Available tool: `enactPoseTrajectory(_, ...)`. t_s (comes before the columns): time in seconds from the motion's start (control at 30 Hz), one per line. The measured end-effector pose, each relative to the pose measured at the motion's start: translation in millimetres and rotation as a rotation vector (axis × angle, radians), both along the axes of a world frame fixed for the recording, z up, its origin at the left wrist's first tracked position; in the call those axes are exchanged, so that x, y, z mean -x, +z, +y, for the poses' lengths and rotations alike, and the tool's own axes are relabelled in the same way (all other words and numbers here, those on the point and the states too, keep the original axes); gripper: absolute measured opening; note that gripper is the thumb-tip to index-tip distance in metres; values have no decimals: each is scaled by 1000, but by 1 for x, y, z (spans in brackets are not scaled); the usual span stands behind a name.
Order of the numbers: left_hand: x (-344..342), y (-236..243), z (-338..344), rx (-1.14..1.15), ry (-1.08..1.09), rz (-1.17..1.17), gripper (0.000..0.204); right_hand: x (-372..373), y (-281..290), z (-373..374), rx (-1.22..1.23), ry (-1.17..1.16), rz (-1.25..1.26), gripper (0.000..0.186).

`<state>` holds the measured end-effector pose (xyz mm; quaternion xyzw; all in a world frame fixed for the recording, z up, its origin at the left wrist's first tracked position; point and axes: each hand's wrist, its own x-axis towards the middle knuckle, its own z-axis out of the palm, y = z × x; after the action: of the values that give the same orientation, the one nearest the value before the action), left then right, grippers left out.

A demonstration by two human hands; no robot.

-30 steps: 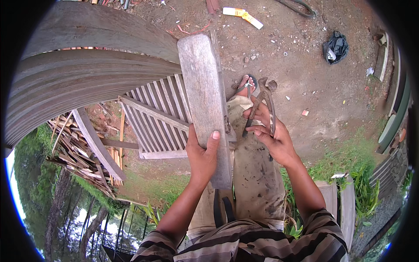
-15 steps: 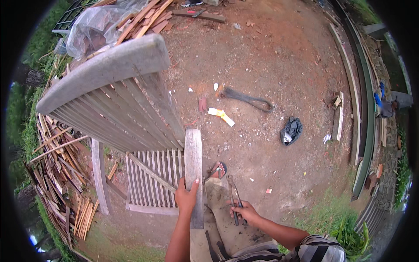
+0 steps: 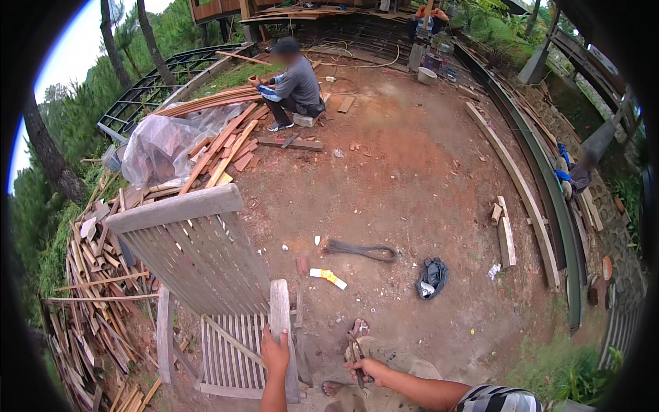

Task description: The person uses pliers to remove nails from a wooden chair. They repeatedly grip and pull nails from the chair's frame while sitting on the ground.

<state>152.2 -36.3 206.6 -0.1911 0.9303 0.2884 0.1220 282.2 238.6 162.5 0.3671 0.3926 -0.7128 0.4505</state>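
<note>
A weathered slatted wooden chair (image 3: 173,207) stands at my lower left, its seat of narrow slats beside my legs. My left hand (image 3: 275,351) grips the side of its flat armrest (image 3: 279,299), thumb on top. My right hand (image 3: 371,371) holds rusty metal pincers (image 3: 357,351) over my trousers, just right of the armrest. My sandalled feet are on the dirt below.
Worker in grey (image 3: 295,86) squats by boards and plastic sheet (image 3: 154,151); another in blue gloves (image 3: 580,175) is at right, one at back. Scrap-wood pile (image 3: 96,268) lines the left, long beams (image 3: 508,185) the right. Black bag (image 3: 431,280) and coiled wire (image 3: 360,250) lie ahead.
My view has tilted up, bringing the yard and co-workers into frame; chair and hands now sit lower in it. My left hand stays on the armrest, my right on the pincers.
</note>
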Motion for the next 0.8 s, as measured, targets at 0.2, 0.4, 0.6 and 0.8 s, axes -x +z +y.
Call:
enactPoseTrajectory(0.2,81,-25,44,161,-31,61,77,45,21,24,-172,50,168,37)
enactPoseTrajectory(0.4,108,-33,74,443,10,101,71,111,-37,76,-131,266,159,33)
enactPoseTrajectory(0.6,113,-34,85,641,12,-5,73,218,-138,96,-392,684,607,30)
enactPoseTrajectory(0.8,122,-45,110,809,127,32,77,325,-235,7,-519,661,1119,71)
